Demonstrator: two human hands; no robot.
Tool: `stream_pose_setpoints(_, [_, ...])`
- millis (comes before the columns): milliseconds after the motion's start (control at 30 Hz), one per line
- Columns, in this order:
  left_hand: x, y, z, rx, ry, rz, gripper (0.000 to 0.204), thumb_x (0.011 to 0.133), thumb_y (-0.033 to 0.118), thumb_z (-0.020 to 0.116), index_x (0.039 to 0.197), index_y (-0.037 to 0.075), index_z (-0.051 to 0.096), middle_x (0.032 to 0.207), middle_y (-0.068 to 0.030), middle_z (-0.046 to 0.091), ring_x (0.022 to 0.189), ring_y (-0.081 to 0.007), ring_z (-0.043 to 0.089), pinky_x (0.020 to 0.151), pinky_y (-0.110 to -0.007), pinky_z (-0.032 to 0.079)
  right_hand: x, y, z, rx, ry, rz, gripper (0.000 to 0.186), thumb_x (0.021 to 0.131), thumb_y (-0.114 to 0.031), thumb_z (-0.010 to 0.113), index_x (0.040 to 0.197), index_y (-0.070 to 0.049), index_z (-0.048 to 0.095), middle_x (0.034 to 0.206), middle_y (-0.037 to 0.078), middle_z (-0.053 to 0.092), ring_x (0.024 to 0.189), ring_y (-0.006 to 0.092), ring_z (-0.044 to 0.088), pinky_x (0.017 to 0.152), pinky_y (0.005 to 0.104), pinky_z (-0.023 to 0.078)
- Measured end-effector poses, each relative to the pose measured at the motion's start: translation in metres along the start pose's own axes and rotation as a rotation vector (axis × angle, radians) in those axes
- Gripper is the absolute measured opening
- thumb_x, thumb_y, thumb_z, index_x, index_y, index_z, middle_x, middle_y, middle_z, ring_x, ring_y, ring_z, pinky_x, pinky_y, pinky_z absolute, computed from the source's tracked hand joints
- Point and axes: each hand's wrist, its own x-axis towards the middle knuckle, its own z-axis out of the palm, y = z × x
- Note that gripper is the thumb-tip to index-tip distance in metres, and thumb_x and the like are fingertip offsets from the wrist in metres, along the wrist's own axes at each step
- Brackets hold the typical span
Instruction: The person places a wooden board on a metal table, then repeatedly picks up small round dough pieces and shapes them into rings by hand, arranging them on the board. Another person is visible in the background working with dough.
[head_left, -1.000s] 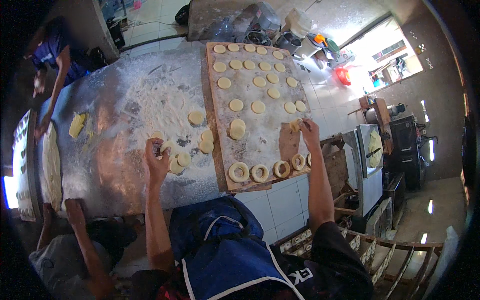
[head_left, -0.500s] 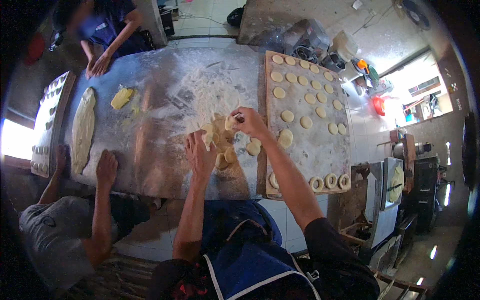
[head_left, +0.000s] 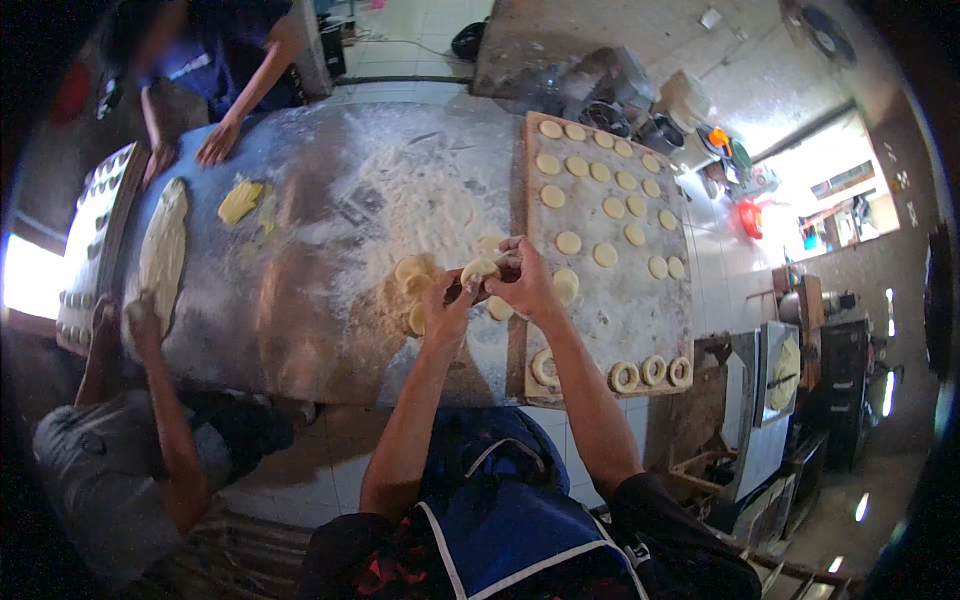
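Note:
Both my hands meet above the metal table, close to the left edge of the wooden board. A small pale dough round is pinched between them. My left hand grips its near left side, while my right hand has its fingers closed at the right side. Partly hidden behind my left hand lie more dough rounds on the floured surface. Another dough round sits just below my hands. On the board, several flat dough discs are spread out, with dough rings along the near edge.
Loose flour covers the table's middle. Farther left are a yellow lump of fat or dough and a long dough roll. One co-worker's hands are by the roll's near end; another's hand rests at the far edge.
My hands have come together, the left moving right, with a dough round now between them. The near co-worker's hands have shifted to the dough roll; the far co-worker's hands have moved apart.

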Motion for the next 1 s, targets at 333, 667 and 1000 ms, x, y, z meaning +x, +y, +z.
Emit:
stream_pose_setpoints(333, [-0.016,-0.016,0.069,-0.575,-0.254,-0.182,0.035,0.091,0.003,0.063,0.122,0.013,0.049,0.116,-0.0072,0.06,0.099,-0.0128,0.061,0.074,-0.026,0.052,-0.047,-0.014,-0.067,0.387,-0.131,0.062,0.041,0.087,-0.011,0.049,0.127,-0.003,0.045,0.101,0.006,0.06,0.085,0.0123,0.058,0.072,0.0285,0.047])
stream_pose_setpoints(667, [-0.016,-0.055,0.185,0.36,-0.061,0.431,0.015,0.093,0.018,0.046,0.105,0.008,0.046,0.081,0.0002,0.047,0.069,-0.0168,0.051,0.06,-0.035,0.045,-0.076,0.041,-0.144,0.617,0.316,0.046,0.061,0.101,-0.042,0.038,0.074,0.007,0.062,0.062,0.018,0.06,0.061,0.0221,0.061,0.055,0.0376,0.046])
stream_pose_setpoints(1000, [-0.014,-0.139,0.288,0.166,0.011,-0.032,0.033,0.102,0.036,0.04,0.081,0.012,0.047,0.069,0.0004,0.049,0.063,-0.0121,0.05,0.054,-0.03,0.042,-0.118,0.079,-0.23,-0.039,0.448,0.142,0.067,0.1,-0.048,0.038,0.064,0.008,0.051,0.055,0.029,0.046,0.051,0.0384,0.038,0.056,0.0476,0.038])
